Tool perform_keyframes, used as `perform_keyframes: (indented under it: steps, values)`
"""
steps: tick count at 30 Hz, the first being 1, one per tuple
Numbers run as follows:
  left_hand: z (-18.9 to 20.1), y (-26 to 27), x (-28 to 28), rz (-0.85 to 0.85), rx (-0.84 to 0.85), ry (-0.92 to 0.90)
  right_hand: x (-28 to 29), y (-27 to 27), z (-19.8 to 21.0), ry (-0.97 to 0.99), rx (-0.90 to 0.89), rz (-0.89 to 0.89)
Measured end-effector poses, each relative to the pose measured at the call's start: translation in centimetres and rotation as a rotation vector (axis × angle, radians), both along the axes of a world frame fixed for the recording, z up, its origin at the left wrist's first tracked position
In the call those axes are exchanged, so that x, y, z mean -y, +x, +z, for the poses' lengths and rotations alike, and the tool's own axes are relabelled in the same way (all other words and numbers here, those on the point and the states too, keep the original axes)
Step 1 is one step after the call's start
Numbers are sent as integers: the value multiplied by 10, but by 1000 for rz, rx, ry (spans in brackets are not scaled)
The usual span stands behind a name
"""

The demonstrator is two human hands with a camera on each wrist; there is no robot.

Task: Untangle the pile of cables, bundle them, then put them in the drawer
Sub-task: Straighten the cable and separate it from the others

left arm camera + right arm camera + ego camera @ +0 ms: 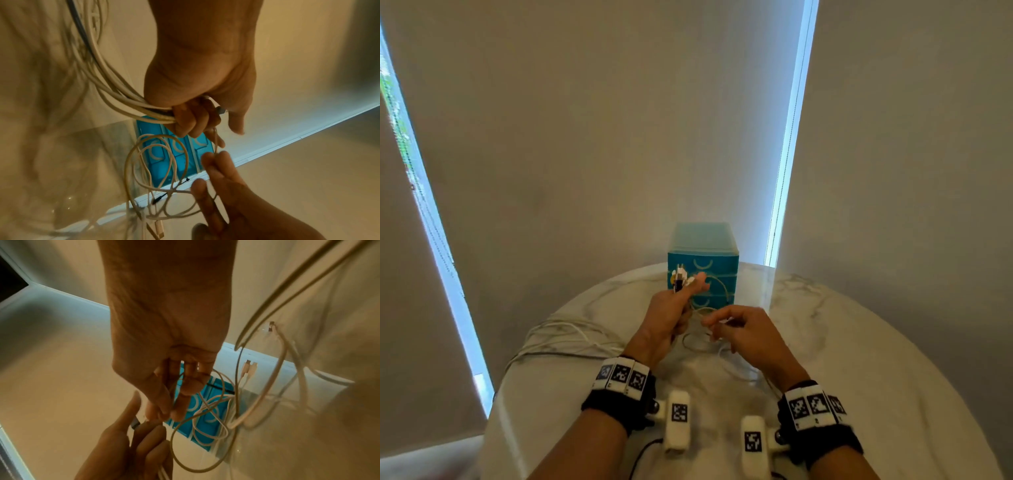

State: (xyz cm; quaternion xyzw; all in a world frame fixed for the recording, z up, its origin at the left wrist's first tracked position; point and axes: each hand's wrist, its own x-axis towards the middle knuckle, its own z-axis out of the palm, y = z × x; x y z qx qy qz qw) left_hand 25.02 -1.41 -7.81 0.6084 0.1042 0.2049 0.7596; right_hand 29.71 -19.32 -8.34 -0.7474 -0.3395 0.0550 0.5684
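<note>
A: Well, the cables [571,337] are thin and white; most trail from the left hand [666,322] across the table [842,342] toward its left edge, by the head view

B: The left wrist view adds that its fingers [186,120] are curled tight round several strands, plug ends poking above the thumb

A: And the right hand [743,330]?

B: It pinches one strand [207,410] looping before the blue drawer unit [717,274] at the table's far edge
</note>
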Motion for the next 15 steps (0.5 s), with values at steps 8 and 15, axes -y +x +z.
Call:
perform_keyframes:
  steps: [8, 15]
  values:
    - [4, -10, -8, 203, 221, -8, 23, 10, -2, 80, -253, -120]
    - [6, -15, -12, 108, 271, -94, 18, 8, 5, 362, -25, -280]
